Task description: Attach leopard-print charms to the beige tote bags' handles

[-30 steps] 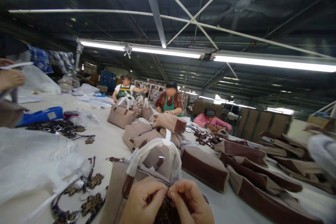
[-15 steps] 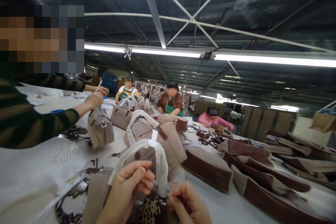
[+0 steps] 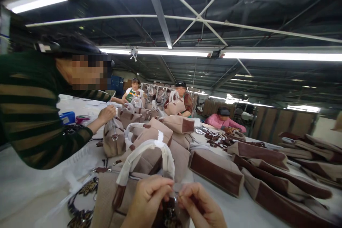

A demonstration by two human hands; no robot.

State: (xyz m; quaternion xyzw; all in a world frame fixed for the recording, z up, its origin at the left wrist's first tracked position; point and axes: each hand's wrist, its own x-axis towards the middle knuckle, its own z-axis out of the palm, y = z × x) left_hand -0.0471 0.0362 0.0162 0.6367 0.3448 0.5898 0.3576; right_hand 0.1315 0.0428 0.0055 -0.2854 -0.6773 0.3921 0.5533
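My left hand (image 3: 147,200) and my right hand (image 3: 201,206) meet at the bottom edge, both pinched on a small dark leopard-print charm (image 3: 168,213) with a metal ring. The charm hangs against a beige handbag (image 3: 105,194) whose handles (image 3: 149,153) are wrapped in white paper. Both hands sit just under those handles. Most of the charm is hidden by my fingers.
A person in a striped green sleeve (image 3: 40,114) leans in from the left, hand on another beige bag (image 3: 113,140). Several beige and brown bags (image 3: 216,171) lie on the white table (image 3: 26,185). More leopard charms (image 3: 82,203) lie at lower left. Three seated workers are beyond.
My hands have closed together on the charm under the handles. The person at left leaned further in, and their bag moved down onto the table. The view shifted slightly.
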